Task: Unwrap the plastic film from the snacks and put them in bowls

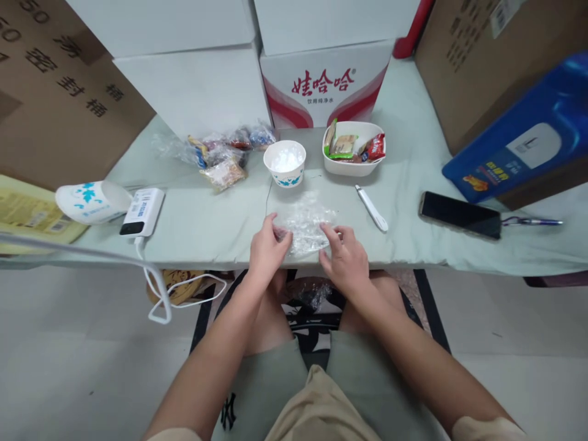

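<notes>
A crumpled clear plastic bag (307,222) lies on the pale green table cloth (215,220) near the front edge. My left hand (267,250) pinches the bag's left end with curled fingers. My right hand (345,257) grips its right end, fingers bent onto the plastic. Just behind the bag stands a white paper bowl with blue marks (285,163). A white dish (353,149) with wrapped snacks sits to its right.
A clear bag of wrapped snacks (220,156) lies back left. A white pen-like tool (372,208), a black phone (460,215) and a pen (533,222) lie right. A power bank (141,211) with cable and a tipped bowl (92,202) sit left. Cartons line the back.
</notes>
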Demonstrator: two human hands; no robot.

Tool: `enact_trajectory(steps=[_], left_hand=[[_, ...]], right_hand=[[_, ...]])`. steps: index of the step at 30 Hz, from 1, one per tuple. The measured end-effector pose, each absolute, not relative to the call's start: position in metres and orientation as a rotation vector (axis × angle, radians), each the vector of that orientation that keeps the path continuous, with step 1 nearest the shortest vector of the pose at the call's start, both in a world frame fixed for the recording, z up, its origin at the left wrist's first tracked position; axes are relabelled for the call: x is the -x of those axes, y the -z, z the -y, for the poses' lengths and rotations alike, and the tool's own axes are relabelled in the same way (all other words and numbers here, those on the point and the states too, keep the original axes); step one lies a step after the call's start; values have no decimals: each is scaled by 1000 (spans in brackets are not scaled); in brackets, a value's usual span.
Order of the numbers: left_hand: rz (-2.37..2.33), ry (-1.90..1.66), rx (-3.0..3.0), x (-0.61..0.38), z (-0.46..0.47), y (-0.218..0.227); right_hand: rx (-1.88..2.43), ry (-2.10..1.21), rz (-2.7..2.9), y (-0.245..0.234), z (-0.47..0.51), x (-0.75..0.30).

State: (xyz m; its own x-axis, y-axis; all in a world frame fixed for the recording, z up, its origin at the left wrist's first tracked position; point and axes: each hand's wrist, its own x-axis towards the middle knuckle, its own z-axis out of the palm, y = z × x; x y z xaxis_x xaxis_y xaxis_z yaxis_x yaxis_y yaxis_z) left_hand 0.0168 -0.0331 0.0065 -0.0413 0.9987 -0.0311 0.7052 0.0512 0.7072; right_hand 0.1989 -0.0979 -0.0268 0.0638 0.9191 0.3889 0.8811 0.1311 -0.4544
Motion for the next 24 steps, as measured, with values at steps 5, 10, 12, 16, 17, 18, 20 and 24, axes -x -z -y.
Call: enact_trajectory(steps=[5,10,12,16,17,18,20,24], left_hand=[[-1733,-722,-1792,-21,34,1],[-1414,-991,-1678,-21,31,4],[-1273,-1093,-1618,-20,31,0],[-1098,-1159,-1550,-18,36,-18],[-1064,-1133,-1567,-17,38,-23],[-1035,-1094,-1594,-17,40,-27],[-993,-992,-1645,-15,42,-34],[-984,-875,-1629,-19,44,-33]], right_hand=[[1645,229,1913,22,111,-196],[1584,159,1789,13,121,-206],[1545,101,1733,7,126,-213],[1400,-114,1679,-7,135,-224],[1400,-178,1643,-10,135,-225],[1414,-242,1598,-13,133,-226],[1437,-382,1525,-16,126,-228],[1387,-652,1399,-15,107,-231]])
